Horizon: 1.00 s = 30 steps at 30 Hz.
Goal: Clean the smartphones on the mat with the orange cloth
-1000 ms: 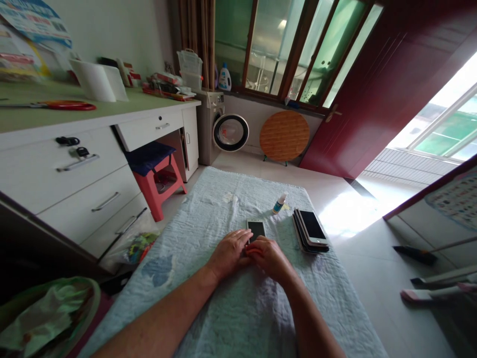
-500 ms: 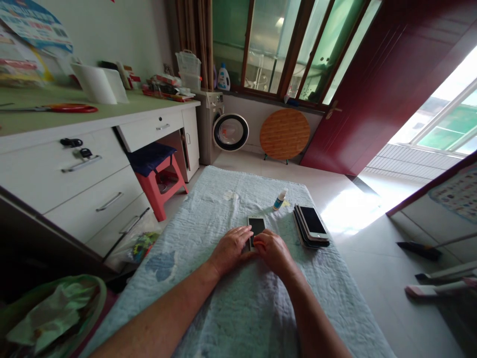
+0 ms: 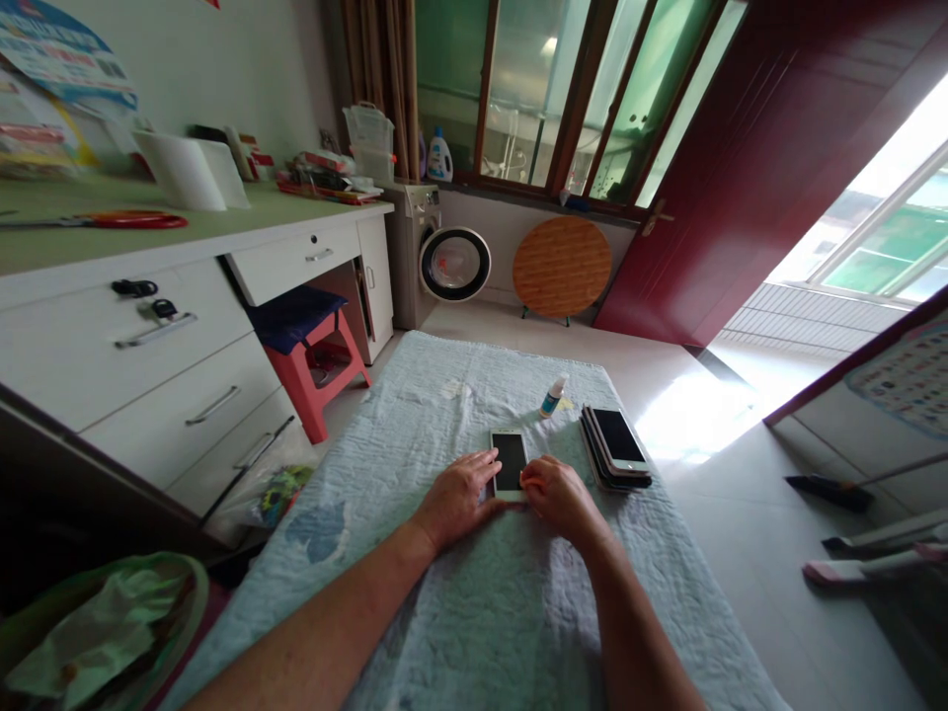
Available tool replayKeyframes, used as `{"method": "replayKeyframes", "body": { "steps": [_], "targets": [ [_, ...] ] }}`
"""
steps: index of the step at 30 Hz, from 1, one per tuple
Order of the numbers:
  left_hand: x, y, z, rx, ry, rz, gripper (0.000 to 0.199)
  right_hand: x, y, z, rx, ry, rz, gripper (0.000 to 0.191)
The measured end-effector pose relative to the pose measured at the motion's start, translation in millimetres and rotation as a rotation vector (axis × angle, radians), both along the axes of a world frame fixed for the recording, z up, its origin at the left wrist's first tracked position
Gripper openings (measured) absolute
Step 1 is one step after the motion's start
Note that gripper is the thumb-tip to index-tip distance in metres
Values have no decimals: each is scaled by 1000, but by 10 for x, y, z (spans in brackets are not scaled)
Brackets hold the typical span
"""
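one white-framed phone (image 3: 508, 456) lies dark screen up in the middle of the cloth-covered worktop (image 3: 474, 612), between the two hands. the left hand (image 3: 455, 497) is spread and unclenched, its fingertips on the phone's left edge and its thumb along the near end. the right hand (image 3: 561, 501) has its fingers curled and bunched at the right edge, near corner; whether they grasp anything is hidden. the phone looks light, stiff and slick, with glass likely to crack if dropped or pressed hard at one spot. it is best held by both long edges, while the soft cloth may let it slide or rock. a small bottle (image 3: 550, 397) stands to the far right, and a stack of devices (image 3: 618, 444) lies right of the right hand.
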State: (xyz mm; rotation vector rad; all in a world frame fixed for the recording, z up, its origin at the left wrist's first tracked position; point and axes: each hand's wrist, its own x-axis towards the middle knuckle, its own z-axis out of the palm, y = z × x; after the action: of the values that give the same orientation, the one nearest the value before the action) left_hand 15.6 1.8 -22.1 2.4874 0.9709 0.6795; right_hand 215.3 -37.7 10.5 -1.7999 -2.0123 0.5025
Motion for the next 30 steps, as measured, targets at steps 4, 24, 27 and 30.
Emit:
{"method": "replayKeyframes", "body": {
  "steps": [4,24,27,30],
  "targets": [
    [-4,5,-10,-37,-27,-24,59,-95,111,-87,82,-32,-110,19],
    [-38,4,14,4,-61,10,50,-227,67,-90,80,33,6,24],
    [-38,-2,15,22,-55,18,51,-180,129,-125,100,27,-94,24],
    [-37,3,7,33,-35,18,49,-149,190,-113,100,-6,-158,25]
  ]
}}
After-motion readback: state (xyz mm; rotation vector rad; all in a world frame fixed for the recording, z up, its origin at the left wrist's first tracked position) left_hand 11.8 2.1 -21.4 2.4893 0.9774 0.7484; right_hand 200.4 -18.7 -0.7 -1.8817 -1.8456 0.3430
